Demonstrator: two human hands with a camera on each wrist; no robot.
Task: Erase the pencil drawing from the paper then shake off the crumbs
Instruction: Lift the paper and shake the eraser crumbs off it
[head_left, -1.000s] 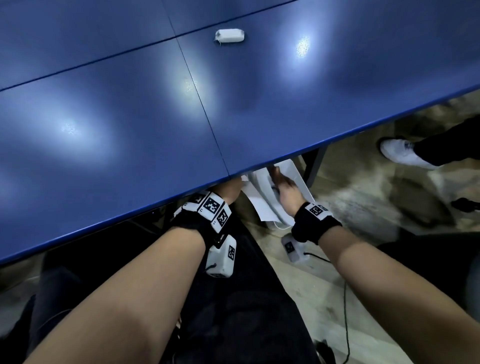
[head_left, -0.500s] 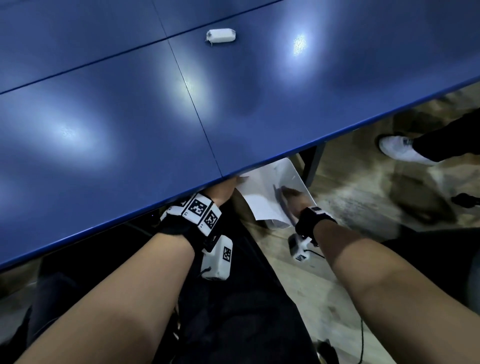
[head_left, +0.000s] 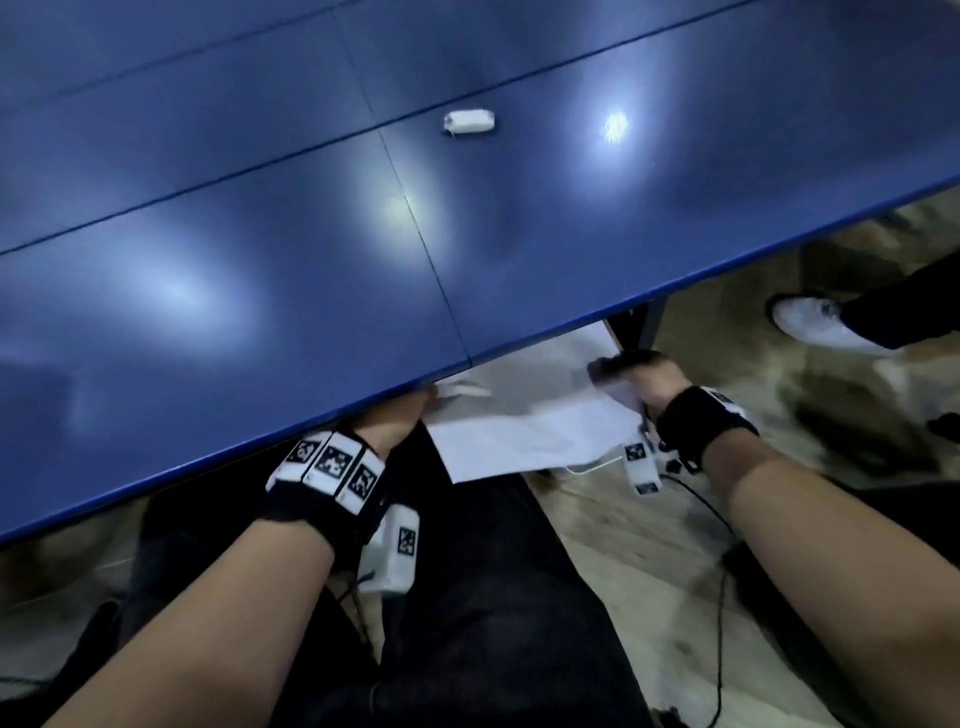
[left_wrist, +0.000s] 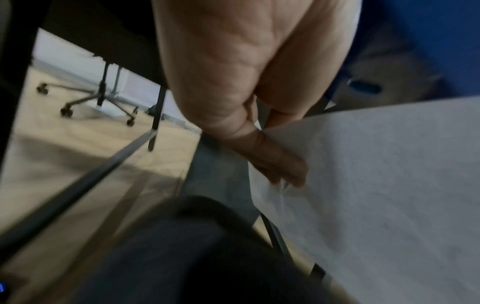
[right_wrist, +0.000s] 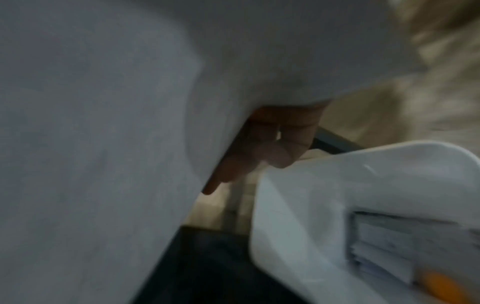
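Paper (head_left: 524, 421): I see the white sheet below the near edge of the blue surface (head_left: 260, 249), lower centre of the head frame, stretched between both hands above my lap.
Left hand (head_left: 392, 418): pinches the sheet's left edge, fingers (left_wrist: 280, 164) curled on it, partly tucked under the surface edge.
Right hand (head_left: 641, 382): grips the right edge, fingers (right_wrist: 262, 148) curled beneath the sheet; blurred.
Eraser (head_left: 469, 121): small white block, upper centre, lying alone on the surface.
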